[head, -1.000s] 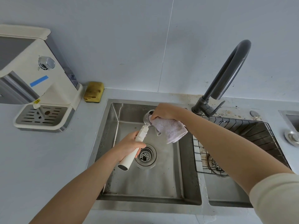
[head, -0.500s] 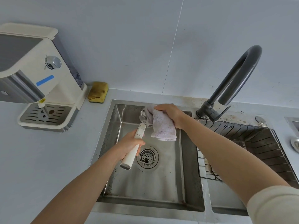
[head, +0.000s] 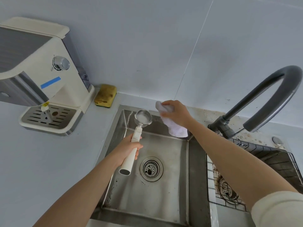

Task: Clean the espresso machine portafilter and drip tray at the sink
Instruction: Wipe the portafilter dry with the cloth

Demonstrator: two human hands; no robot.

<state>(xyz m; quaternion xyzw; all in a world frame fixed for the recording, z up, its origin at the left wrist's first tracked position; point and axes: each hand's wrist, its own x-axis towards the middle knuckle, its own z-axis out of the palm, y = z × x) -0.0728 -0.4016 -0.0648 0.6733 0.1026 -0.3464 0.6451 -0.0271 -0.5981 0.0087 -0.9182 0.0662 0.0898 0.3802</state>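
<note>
My left hand (head: 129, 147) grips the white handle of the portafilter (head: 143, 117), held over the left steel sink basin (head: 148, 195) with its round metal basket facing up. My right hand (head: 176, 112) clutches a pale lilac cloth (head: 176, 128) just right of the basket, at the sink's back rim, apart from the portafilter. The cream espresso machine (head: 49, 76) stands on the counter at the left, its slotted drip tray (head: 49, 117) still seated in the base.
A worn yellow sponge (head: 105, 95) lies against the wall beside the machine. A dark curved faucet (head: 255, 102) arches at the right. The right basin holds a black wire rack (head: 270, 159). The drain strainer (head: 151, 168) sits in the left basin's middle.
My right hand has lifted the cloth off the portafilter's basket and moved it right and back to the sink rim. The basket is now uncovered. My left hand keeps its hold on the handle.
</note>
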